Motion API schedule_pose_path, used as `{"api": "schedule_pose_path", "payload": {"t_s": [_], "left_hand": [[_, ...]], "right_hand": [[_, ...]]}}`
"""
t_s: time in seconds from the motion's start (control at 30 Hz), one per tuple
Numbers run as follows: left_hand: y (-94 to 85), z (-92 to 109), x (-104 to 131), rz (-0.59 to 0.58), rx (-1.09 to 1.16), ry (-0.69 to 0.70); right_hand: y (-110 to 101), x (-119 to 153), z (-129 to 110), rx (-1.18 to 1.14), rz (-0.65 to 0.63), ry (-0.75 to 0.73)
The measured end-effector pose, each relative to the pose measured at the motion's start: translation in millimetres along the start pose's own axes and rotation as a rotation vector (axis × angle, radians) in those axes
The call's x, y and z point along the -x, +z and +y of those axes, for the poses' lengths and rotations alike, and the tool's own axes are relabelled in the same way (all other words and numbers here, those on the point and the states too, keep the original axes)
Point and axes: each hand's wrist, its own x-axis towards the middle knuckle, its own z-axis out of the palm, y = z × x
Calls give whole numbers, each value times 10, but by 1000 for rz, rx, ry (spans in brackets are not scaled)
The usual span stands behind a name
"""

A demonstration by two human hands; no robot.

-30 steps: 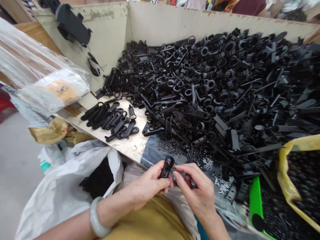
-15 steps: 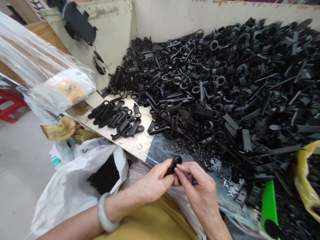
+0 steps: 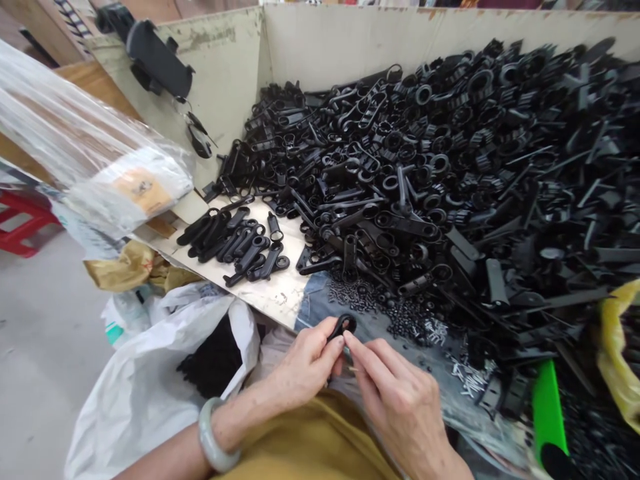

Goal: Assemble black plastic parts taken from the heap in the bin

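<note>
In front of my body, my left hand (image 3: 307, 363) grips a black plastic part with a ring-shaped end (image 3: 344, 324). Its ring points up and away from me, and the rest is hidden in my fingers. My right hand (image 3: 403, 393) is closed, thumb and fingertips pinched together against the near side of the ring. Whatever small thing sits between those fingertips is too hidden to name. Beyond my hands lie small black pieces (image 3: 353, 293) and loose silver pins (image 3: 473, 375) on the plastic-covered table edge.
A large heap of black plastic parts (image 3: 400, 167) fills the table up to the pale back board (image 3: 340, 40). Similar parts (image 3: 240, 243) lie grouped at left. Below them hangs a white sack (image 3: 130, 400) with black contents. A green piece (image 3: 549, 407) and yellow bag (image 3: 623, 353) stand right.
The black part has turned in my left hand, so its ring opening now shows. My right fingers have shifted against it and lie straighter. The camera view has moved slightly.
</note>
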Motion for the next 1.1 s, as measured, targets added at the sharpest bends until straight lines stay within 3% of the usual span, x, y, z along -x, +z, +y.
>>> {"api": "schedule_pose_path", "payload": {"t_s": [0.17,0.27,0.63,0.87,1.1], "left_hand": [[-56,67,4,-53,-18,-34],[-69,117,0,-57,-43,-56],[-20,144,5,-16,-124,-33],[-10,111,3,12,-129,8],[-10,127,-3,20,-156,4]], "right_hand": [[-153,-17,50,-213,-138,105],[-211,35,83,-236,-125,187],[-9,69,95,-99,-124,76],[-18,55,122,-78,-217,103],[-24,43,146,-47,-219,67]]}}
